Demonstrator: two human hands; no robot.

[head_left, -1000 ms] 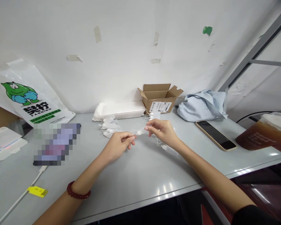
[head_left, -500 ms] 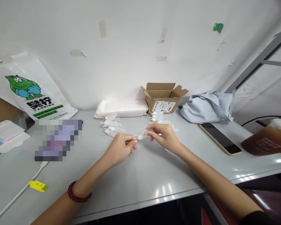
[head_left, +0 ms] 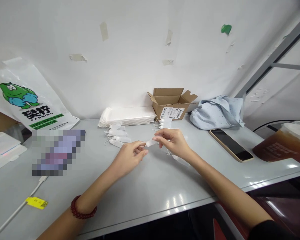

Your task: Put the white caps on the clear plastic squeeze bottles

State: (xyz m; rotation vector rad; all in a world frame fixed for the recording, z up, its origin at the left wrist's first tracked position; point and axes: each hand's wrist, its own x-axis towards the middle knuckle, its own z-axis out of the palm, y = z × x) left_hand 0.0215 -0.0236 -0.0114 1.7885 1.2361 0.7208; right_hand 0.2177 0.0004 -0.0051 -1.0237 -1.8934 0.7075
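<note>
Both hands meet above the grey table (head_left: 145, 190). My right hand (head_left: 172, 142) pinches a small white tag (head_left: 150, 143) between thumb and fingers. Pinched fingertips of my left hand (head_left: 130, 156), which wears a red bead bracelet at the wrist, touch the tag's other end, perhaps on its thin string. Several similar white tags with strings (head_left: 117, 135) lie on the table just beyond my left hand, and more tags (head_left: 165, 124) lie beyond my right hand, near the box.
A stack of white flat packets (head_left: 127, 116) and an open cardboard box (head_left: 171, 103) stand against the wall. A blue cloth (head_left: 216, 111), a phone (head_left: 230, 144) and a brown drink cup (head_left: 282, 144) are at right. A printed plastic bag (head_left: 30, 103) and a charging cable (head_left: 22, 206) are at left.
The hands stay together on the tag with only slight finger shifts; the view swayed a little sideways and back.
</note>
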